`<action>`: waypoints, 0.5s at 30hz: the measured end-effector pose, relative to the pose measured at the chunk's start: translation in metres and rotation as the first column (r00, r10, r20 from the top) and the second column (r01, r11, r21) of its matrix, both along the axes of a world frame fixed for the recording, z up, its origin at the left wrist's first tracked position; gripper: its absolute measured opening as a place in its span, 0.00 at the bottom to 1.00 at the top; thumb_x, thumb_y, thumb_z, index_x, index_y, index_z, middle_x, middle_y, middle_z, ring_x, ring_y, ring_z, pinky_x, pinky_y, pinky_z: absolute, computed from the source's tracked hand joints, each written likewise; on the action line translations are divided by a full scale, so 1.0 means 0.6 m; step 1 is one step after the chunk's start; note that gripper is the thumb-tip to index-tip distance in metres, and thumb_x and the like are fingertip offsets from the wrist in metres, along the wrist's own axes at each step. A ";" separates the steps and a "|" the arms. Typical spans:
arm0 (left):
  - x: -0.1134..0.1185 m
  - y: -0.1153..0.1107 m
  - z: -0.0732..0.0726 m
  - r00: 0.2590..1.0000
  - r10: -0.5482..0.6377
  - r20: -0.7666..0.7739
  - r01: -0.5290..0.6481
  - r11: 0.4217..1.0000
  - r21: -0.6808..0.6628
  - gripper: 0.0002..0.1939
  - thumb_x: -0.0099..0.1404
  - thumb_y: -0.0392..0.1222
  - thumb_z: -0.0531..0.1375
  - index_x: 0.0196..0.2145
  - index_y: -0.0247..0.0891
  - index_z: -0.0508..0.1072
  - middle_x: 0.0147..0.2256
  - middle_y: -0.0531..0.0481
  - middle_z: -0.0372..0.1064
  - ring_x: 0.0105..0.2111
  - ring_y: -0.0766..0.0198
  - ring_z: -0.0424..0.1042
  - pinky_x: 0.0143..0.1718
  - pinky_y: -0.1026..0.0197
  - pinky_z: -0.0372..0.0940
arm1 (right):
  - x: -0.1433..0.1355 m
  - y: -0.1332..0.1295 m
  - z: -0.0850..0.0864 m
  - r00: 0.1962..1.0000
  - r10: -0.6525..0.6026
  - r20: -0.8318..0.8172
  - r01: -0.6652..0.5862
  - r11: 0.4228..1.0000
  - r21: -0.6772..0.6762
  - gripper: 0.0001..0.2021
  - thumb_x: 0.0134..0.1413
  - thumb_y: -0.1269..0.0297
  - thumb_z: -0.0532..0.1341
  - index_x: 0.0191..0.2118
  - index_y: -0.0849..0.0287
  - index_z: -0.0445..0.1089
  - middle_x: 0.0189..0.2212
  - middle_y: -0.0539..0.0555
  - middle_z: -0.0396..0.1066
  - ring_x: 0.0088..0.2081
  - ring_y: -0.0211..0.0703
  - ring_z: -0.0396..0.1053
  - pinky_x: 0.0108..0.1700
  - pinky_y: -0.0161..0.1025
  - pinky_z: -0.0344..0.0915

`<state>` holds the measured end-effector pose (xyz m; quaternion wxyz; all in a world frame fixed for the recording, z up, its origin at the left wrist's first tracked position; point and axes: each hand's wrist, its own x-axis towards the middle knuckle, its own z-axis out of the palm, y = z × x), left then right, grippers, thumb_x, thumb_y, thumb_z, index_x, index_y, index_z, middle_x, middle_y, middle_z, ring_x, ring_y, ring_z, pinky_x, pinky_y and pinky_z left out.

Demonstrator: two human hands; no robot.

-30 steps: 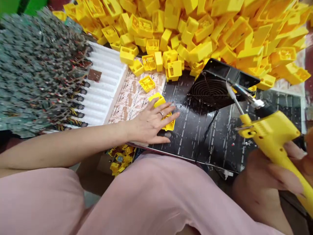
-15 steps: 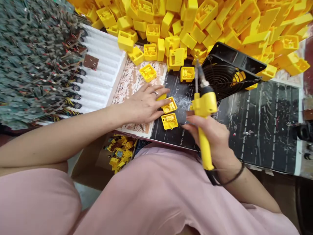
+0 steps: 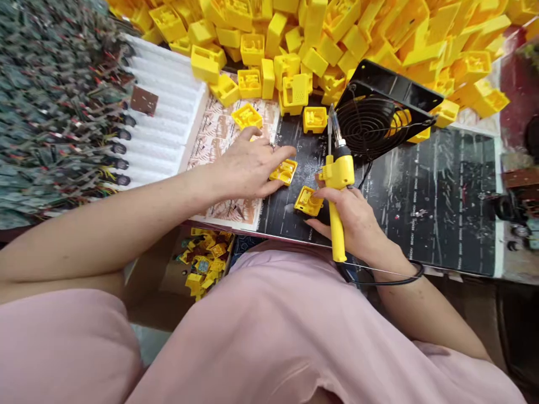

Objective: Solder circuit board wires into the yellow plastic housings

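Note:
A yellow soldering gun [image 3: 339, 173] with a metal tip pointing away from me is gripped in my right hand [image 3: 357, 221]. The thumb and a finger of that hand reach to a small open yellow plastic housing [image 3: 309, 201], at its right edge. My left hand [image 3: 246, 165] has its fingers spread over the bench. Its index finger and thumb lie on either side of another yellow housing [image 3: 284, 171], partly covering it. Just beyond the left fingertips sits a third yellow housing [image 3: 247, 116]. What is under the left palm is hidden.
A large heap of yellow housings [image 3: 252, 49] spans the back. A black fan [image 3: 370, 126] leans at the right on the dark bench mat [image 3: 391, 207]. White ridged foam [image 3: 164, 112] and many wired circuit boards [image 3: 54, 112] lie left. Below is a box of yellow parts [image 3: 206, 258].
The nearer housing has slid right, to the fingers of my right hand. My left hand has lifted its fingers and spread them around the other housing. The view has shifted slightly.

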<state>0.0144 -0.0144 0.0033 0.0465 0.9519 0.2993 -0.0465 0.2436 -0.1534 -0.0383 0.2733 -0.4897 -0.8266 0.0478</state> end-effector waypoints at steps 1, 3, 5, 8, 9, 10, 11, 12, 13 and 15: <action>0.009 -0.001 0.003 0.999 0.035 -0.009 -0.035 0.999 0.007 0.31 0.72 0.51 0.58 0.67 0.32 0.68 0.47 0.34 0.80 0.55 0.38 0.76 0.65 0.33 0.58 | 0.003 -0.001 -0.002 0.999 -0.029 0.016 0.029 0.999 0.030 0.19 0.66 0.59 0.67 0.58 0.54 0.64 0.42 0.55 0.76 0.41 0.51 0.76 0.48 0.48 0.74; 0.029 -0.004 0.005 0.994 0.105 -0.013 -0.105 0.995 0.001 0.31 0.73 0.56 0.59 0.65 0.35 0.72 0.48 0.33 0.81 0.55 0.36 0.76 0.64 0.32 0.57 | 0.004 -0.002 -0.006 0.997 -0.079 0.004 0.079 0.995 0.064 0.20 0.66 0.57 0.67 0.58 0.53 0.64 0.41 0.55 0.75 0.40 0.52 0.76 0.45 0.47 0.74; 0.049 -0.006 0.002 0.987 0.161 -0.002 -0.161 0.986 -0.039 0.27 0.75 0.58 0.56 0.58 0.36 0.79 0.45 0.35 0.82 0.54 0.38 0.77 0.63 0.32 0.57 | -0.001 -0.003 -0.010 0.996 -0.077 -0.050 0.080 0.995 0.056 0.20 0.67 0.58 0.67 0.59 0.52 0.63 0.41 0.54 0.75 0.41 0.51 0.76 0.43 0.45 0.74; 0.061 -0.009 -0.001 0.988 0.154 -0.019 -0.155 0.980 -0.122 0.27 0.79 0.53 0.47 0.46 0.36 0.84 0.38 0.41 0.82 0.48 0.45 0.80 0.62 0.36 0.60 | -0.009 -0.004 -0.013 0.997 0.003 -0.076 -0.002 1.000 0.022 0.20 0.69 0.58 0.65 0.61 0.52 0.62 0.41 0.53 0.75 0.41 0.50 0.77 0.43 0.45 0.74; 0.059 -0.009 0.002 0.991 0.131 -0.036 -0.135 0.979 -0.152 0.27 0.80 0.50 0.46 0.44 0.37 0.84 0.38 0.42 0.82 0.47 0.47 0.80 0.61 0.38 0.62 | -0.011 -0.004 -0.013 0.997 0.027 -0.072 -0.026 0.999 0.023 0.19 0.70 0.58 0.64 0.60 0.52 0.62 0.41 0.53 0.75 0.40 0.50 0.77 0.42 0.44 0.74; 0.052 -0.008 0.006 0.992 0.118 -0.048 -0.125 0.976 -0.178 0.26 0.79 0.47 0.46 0.45 0.37 0.84 0.38 0.43 0.82 0.46 0.48 0.81 0.60 0.39 0.63 | -0.013 -0.003 -0.013 0.997 0.044 -0.065 -0.043 0.999 0.027 0.18 0.70 0.58 0.63 0.60 0.52 0.62 0.41 0.54 0.75 0.40 0.49 0.76 0.42 0.44 0.73; 0.042 -0.006 0.012 0.991 0.126 -0.047 -0.132 0.973 -0.189 0.25 0.79 0.46 0.47 0.48 0.37 0.83 0.40 0.43 0.82 0.47 0.48 0.80 0.60 0.39 0.64 | -0.012 -0.001 -0.012 0.997 0.053 -0.059 -0.051 0.998 0.033 0.17 0.70 0.58 0.63 0.59 0.52 0.63 0.42 0.54 0.75 0.40 0.49 0.76 0.42 0.44 0.73; 0.029 -0.003 0.019 0.987 0.154 -0.033 -0.158 0.970 -0.185 0.24 0.78 0.44 0.47 0.51 0.38 0.82 0.43 0.43 0.83 0.48 0.48 0.80 0.60 0.39 0.65 | -0.011 0.001 -0.010 0.997 0.052 -0.055 -0.050 0.998 0.039 0.17 0.70 0.57 0.63 0.59 0.52 0.63 0.42 0.54 0.75 0.40 0.50 0.76 0.42 0.45 0.72; 0.013 0.001 0.026 0.980 0.200 -0.009 -0.198 0.965 -0.170 0.24 0.77 0.42 0.48 0.56 0.37 0.81 0.47 0.42 0.82 0.51 0.47 0.79 0.61 0.40 0.65 | -0.007 0.003 -0.008 0.997 0.050 -0.055 -0.047 0.998 0.043 0.19 0.69 0.55 0.65 0.59 0.52 0.63 0.42 0.55 0.74 0.41 0.51 0.76 0.43 0.47 0.72; -0.023 0.010 0.036 0.952 0.303 0.039 -0.297 0.947 -0.122 0.25 0.76 0.41 0.48 0.61 0.36 0.77 0.54 0.39 0.79 0.56 0.45 0.76 0.62 0.41 0.65 | 0.001 0.011 -0.002 0.997 0.040 -0.062 -0.037 0.998 0.043 0.24 0.65 0.50 0.68 0.59 0.53 0.63 0.43 0.56 0.75 0.44 0.55 0.76 0.47 0.51 0.72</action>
